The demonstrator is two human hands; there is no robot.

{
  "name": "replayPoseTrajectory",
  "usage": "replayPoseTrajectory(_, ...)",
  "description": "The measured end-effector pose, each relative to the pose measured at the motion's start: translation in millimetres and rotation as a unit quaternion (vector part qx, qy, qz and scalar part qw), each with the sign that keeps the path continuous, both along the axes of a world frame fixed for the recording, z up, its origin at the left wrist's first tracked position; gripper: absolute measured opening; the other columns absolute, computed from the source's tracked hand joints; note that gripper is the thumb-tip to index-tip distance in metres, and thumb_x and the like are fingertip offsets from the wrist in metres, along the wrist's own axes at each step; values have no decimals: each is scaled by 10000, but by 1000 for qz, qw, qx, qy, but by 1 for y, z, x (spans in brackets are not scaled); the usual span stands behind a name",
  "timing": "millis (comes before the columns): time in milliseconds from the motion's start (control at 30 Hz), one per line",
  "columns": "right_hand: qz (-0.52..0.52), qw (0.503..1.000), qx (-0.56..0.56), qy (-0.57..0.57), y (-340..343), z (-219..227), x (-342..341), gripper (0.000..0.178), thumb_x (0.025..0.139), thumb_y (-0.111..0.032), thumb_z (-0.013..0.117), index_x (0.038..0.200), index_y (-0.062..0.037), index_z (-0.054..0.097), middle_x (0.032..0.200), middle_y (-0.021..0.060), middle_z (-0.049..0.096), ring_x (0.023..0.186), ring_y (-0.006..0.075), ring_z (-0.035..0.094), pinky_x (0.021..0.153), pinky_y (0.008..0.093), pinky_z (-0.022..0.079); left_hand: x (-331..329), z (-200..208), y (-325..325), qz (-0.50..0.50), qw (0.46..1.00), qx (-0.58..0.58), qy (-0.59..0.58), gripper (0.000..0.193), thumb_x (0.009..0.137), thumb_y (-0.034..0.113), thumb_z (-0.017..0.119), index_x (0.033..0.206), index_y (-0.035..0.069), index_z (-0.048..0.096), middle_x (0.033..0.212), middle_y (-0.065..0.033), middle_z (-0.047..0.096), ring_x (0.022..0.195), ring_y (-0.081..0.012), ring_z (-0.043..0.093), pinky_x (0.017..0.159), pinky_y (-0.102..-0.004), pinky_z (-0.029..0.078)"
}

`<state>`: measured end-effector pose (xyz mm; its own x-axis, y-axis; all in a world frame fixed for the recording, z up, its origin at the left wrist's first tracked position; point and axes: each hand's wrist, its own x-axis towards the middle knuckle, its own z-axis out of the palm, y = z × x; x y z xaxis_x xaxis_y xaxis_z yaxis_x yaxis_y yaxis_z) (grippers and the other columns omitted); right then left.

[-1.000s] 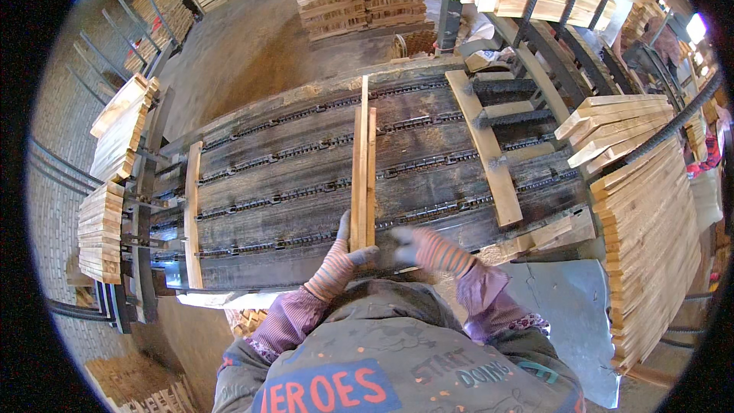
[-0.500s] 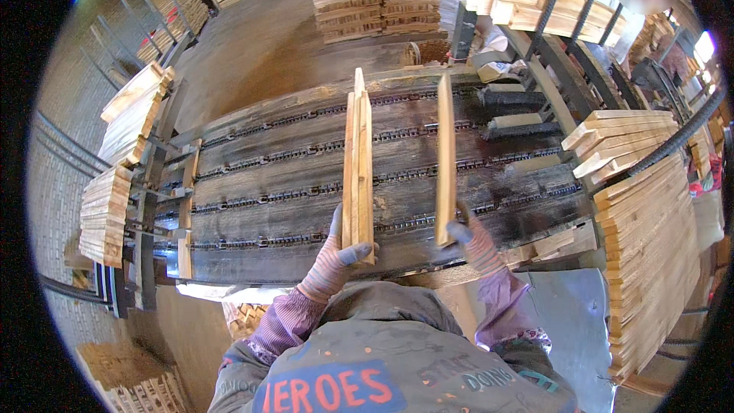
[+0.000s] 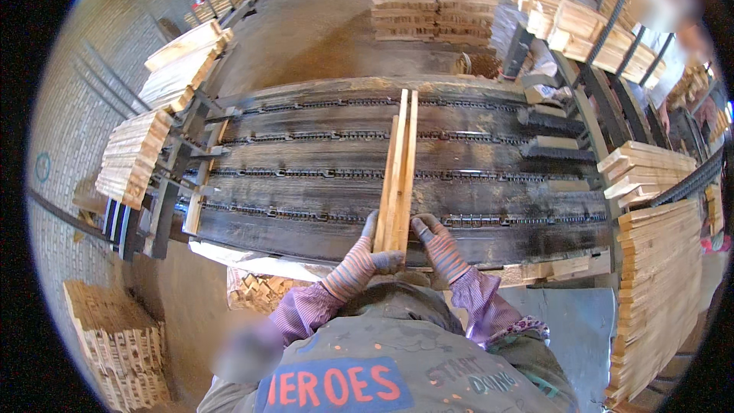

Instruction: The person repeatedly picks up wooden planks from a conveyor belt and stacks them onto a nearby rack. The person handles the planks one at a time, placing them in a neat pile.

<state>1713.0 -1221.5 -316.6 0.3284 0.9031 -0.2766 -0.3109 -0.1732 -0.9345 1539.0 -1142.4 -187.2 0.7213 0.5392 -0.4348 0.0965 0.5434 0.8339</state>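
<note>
Several narrow wooden boards (image 3: 397, 183) stand on edge side by side in front of me, pointing away across the dark conveyor table. Wrapped round their near end is my left hand (image 3: 358, 264), in a striped grey-fingered glove, with its thumb across the end. My right hand (image 3: 442, 248), gloved alike, has its fingers curled at the right side of the boards near the same end. The boards' far ends are uneven, the left one shorter.
Chains (image 3: 321, 174) run crosswise along the dark table (image 3: 306, 241). Board stacks (image 3: 134, 157) stand left; a tall stack (image 3: 657, 291) is at right. Beyond the table is a large lumber pile (image 3: 436, 0). Another person (image 3: 669, 38) is at the upper right.
The single board in my right hand has moved left and now lies against the boards in my left hand. My view has shifted left, so the surroundings appear farther right.
</note>
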Motion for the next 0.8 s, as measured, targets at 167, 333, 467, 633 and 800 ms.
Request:
replayPoseTrajectory(167,56,901,-10,431,-10,16,-23,924,907,-635,683,1569,-80,356,1493,186,510,1346,330,530,1155,496,436,-8,-8,-31,7,997,-23,-68,1170,811,183,866,1666,214,68,1458,-75,478,1272,-209,525,1001,-346,503)
replayPoseTrajectory(333,119,912,142,367,-9,80,-59,798,947,-399,726,1564,-76,338,1497,132,519,1318,305,573,1115,472,493,-73,10,-51,-20,994,2,-104,1215,859,286,842,1673,248,-59,1645,-77,283,1466,-201,332,1142,-374,399)
replayPoseTrajectory(467,128,947,221,193,0,170,-118,941,880,-312,798,1615,-71,262,1501,107,495,1331,248,527,1135,396,431,-155,34,-62,-6,987,146,-69,1164,913,407,780,1665,237,-92,1581,-123,379,1353,-229,475,1032,-357,504)
replayPoseTrajectory(633,214,892,393,63,75,263,-234,928,825,-223,799,1597,-40,317,1469,105,524,1297,220,534,1077,365,454,-299,63,-124,116,987,110,-9,972,983,472,674,1669,153,63,1479,-159,495,1227,-230,567,1045,-383,484)
replayPoseTrajectory(800,201,868,368,-266,179,362,-379,883,783,-349,836,1523,-66,447,1264,224,682,1061,260,703,949,358,545,-437,51,-171,271,960,-17,-63,753,1000,347,687,1618,156,301,1356,-106,585,1171,-192,595,1010,-367,501)
